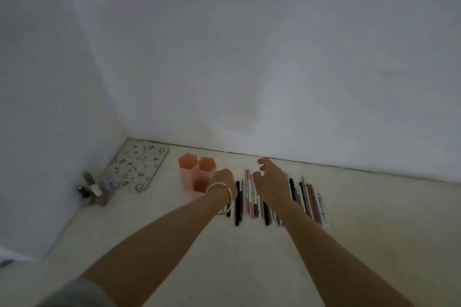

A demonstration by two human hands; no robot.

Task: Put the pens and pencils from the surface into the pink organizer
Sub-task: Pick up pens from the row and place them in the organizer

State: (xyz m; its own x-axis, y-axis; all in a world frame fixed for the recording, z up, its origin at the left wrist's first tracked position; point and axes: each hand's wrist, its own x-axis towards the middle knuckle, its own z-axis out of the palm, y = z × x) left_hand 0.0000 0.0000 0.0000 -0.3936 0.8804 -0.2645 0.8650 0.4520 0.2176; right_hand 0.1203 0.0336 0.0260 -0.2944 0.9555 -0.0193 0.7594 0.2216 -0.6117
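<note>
pens point(249, 197) lie beneath right hand point(270, 179), beside left hand point(223, 178).

A patterned tray point(136, 166) lies in the corner against the white wall point(274, 70), with several small bottles point(96, 188) clustered just beside it.

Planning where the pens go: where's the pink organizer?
Head view: the pink organizer stands left of the pens, beside the left hand, right of the patterned tray.
</note>
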